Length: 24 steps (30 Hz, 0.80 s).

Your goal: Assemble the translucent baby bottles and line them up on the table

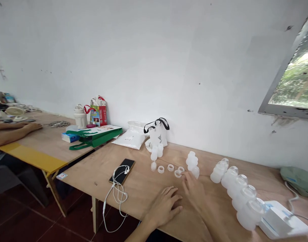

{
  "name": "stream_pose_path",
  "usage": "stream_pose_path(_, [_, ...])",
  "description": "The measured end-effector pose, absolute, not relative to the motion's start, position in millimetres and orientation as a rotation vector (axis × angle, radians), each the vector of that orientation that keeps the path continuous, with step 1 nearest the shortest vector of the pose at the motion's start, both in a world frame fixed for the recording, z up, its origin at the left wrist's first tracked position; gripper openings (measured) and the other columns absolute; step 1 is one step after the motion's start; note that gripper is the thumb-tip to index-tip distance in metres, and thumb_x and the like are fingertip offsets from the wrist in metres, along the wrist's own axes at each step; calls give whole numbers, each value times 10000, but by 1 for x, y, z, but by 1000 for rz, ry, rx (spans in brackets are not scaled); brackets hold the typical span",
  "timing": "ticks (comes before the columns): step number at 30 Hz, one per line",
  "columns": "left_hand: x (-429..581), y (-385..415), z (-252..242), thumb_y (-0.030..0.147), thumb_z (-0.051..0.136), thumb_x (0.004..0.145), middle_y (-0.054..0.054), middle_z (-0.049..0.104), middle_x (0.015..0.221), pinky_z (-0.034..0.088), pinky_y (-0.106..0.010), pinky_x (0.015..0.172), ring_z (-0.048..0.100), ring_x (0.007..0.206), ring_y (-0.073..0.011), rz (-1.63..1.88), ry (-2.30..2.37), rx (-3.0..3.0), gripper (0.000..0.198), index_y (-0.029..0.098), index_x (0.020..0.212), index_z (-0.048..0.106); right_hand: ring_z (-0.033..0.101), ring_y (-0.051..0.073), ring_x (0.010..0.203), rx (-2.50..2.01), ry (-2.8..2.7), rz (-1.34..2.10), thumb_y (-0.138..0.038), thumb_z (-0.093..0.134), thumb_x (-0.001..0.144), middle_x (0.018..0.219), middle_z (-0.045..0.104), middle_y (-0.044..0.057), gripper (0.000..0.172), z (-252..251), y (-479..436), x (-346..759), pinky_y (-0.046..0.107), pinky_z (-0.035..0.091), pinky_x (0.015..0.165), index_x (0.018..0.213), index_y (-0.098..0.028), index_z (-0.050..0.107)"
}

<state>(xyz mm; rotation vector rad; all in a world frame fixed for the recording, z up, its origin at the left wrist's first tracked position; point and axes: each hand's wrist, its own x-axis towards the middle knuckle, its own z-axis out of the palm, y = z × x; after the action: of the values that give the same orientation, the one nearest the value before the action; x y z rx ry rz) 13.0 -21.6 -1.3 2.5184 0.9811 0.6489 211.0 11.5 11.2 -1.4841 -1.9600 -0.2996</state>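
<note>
Palm down on the wooden table [141,185], my left hand [166,205] rests near the front edge with its fingers spread and nothing in it. My right hand [192,188] reaches forward beside it, slightly curled, its fingertips right at a white ring [177,173]. A second white ring [181,169] touches that one. More rings [161,169] lie to the left, near a small clear-topped piece [153,165]. Beyond my right hand is a cluster of translucent white bottles [192,160], with a clear dome-shaped cap [195,172] close to the knuckles.
Several capped bottles [240,190] form a row on the right, beside a white box [282,222] and a green cloth item [298,181]. To the left lie a phone [122,171] and white earphones [116,183]. Bags [159,134] stand at the wall. Another person's arm [20,131] rests on the neighbouring table.
</note>
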Motion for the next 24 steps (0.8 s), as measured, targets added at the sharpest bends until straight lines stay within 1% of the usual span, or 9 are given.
stream_pose_path(3, [15, -20, -2, 380, 655, 977, -94, 619, 1453, 409, -475, 1168, 538, 1370, -317, 695, 987, 2490, 356, 245, 1305, 686, 669, 245, 1044, -1274, -2152, -245, -213, 340, 1037, 1150, 696, 88, 365, 7, 22, 175, 363, 548, 864, 1192, -258, 667])
stream_pose_path(5, [17, -16, -4, 308, 612, 971, -82, 745, 1220, 502, -406, 1023, 663, 1173, -295, 711, 1120, 2384, 206, 221, 1084, 760, 643, 245, 1134, -1180, -2218, -220, -213, 390, 1041, 1234, 685, 74, 349, 8, 35, 158, 393, 512, 992, 1243, -283, 666])
stream_pose_path(7, [15, -9, -7, 224, 537, 950, -75, 774, 957, 522, -341, 854, 709, 933, -257, 756, 1309, 2250, 230, 193, 848, 741, 616, 252, 1204, -1171, -2209, -211, -225, 377, 1064, 1325, 656, 80, 353, 7, 50, 146, 424, 478, 1057, 1275, -272, 656])
stream_pose_path(9, [11, -1, -10, 184, 503, 920, -75, 746, 882, 496, -327, 802, 687, 853, -239, 867, 1442, 2186, 230, 184, 781, 687, 599, 278, 1248, -1203, -2177, -212, -214, 345, 1072, 1394, 624, 114, 379, 3, 63, 139, 467, 468, 1071, 1305, -232, 644])
stream_pose_path(14, [-7, 21, -18, 215, 505, 922, -65, 712, 939, 499, -341, 809, 681, 881, -246, 899, 1609, 2115, 118, 201, 930, 622, 600, 296, 1280, -1235, -2218, -214, -145, 409, 1026, 1469, 589, 130, 433, -13, 71, 136, 485, 482, 1065, 1417, -214, 584])
stream_pose_path(17, [-17, 31, -24, 248, 464, 964, -116, 677, 1187, 521, -395, 919, 677, 1095, -282, 993, 1684, 2044, 271, 191, 1204, 576, 582, 284, 1313, -1223, -2272, -212, -130, 490, 995, 1493, 580, 103, 512, -20, 65, 137, 455, 493, 1060, 1496, -234, 508])
stream_pose_path(19, [-22, 35, -26, 214, 454, 950, -158, 587, 1366, 526, -410, 970, 651, 1192, -285, 1052, 1682, 2043, 408, 172, 1354, 503, 583, 285, 1310, -1217, -2293, -210, -145, 528, 994, 1463, 607, 98, 460, -22, 62, 136, 455, 491, 1061, 1446, -230, 555])
stream_pose_path(22, [-25, 34, -24, 178, 426, 942, -179, 444, 1537, 552, -397, 956, 668, 1188, -271, 1016, 1616, 2091, 513, 171, 1455, 440, 602, 279, 1281, -1228, -2287, -202, -132, 536, 992, 1400, 644, 116, 364, -23, 61, 134, 453, 483, 1071, 1337, -198, 628])
stream_pose_path(24, [-25, 31, -20, 185, 428, 942, -170, 376, 1607, 556, -404, 969, 656, 1229, -286, 937, 1595, 2130, 567, 186, 1508, 411, 605, 281, 1276, -1238, -2271, -196, -86, 519, 970, 1399, 640, 126, 385, -23, 62, 135, 463, 482, 1075, 1325, -184, 629])
